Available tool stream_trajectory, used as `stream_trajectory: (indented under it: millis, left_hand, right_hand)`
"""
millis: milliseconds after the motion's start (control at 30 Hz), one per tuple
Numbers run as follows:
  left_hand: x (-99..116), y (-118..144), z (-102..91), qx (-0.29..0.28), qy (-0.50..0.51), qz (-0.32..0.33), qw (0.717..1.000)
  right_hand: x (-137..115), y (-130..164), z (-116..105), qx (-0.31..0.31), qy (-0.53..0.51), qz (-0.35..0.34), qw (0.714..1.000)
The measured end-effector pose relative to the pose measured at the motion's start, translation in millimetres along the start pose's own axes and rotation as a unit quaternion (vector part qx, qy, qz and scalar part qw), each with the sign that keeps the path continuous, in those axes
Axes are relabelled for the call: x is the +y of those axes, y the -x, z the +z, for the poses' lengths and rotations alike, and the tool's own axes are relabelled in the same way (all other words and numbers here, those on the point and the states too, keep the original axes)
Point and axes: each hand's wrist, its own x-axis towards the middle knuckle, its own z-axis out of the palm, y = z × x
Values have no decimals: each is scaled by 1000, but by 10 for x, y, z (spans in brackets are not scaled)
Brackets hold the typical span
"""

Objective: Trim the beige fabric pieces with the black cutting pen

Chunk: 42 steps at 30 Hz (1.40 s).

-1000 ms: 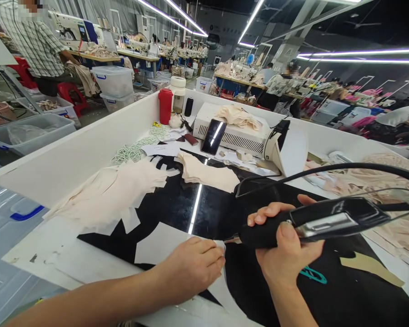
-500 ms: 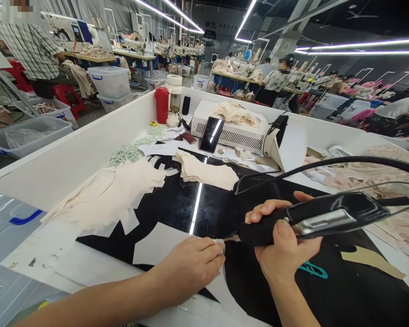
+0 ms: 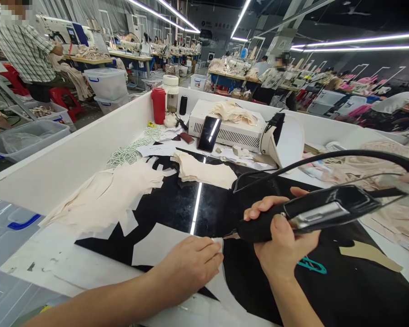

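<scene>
Right hand (image 3: 282,245) in closed grip on black cutting tool (image 3: 313,213); left hand (image 3: 191,265) flat, pinning white paper (image 3: 157,243).

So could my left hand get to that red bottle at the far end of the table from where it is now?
Probably not without leaning in. The left hand presses a white sheet at the near edge; the red bottle stands at the far end by the white wall, beyond cream fabric pieces.

Black corded cutter (image 3: 313,213), tip on white sheet (image 3: 157,243)
</scene>
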Motion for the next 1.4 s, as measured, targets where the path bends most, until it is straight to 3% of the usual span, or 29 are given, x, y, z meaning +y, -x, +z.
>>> stream_trajectory:
  millis: [1400]
  left_hand:
    - [-38,34,43,-2,-18,18,1000]
  right_hand:
    - [77,121,62,-9,15,3,1000]
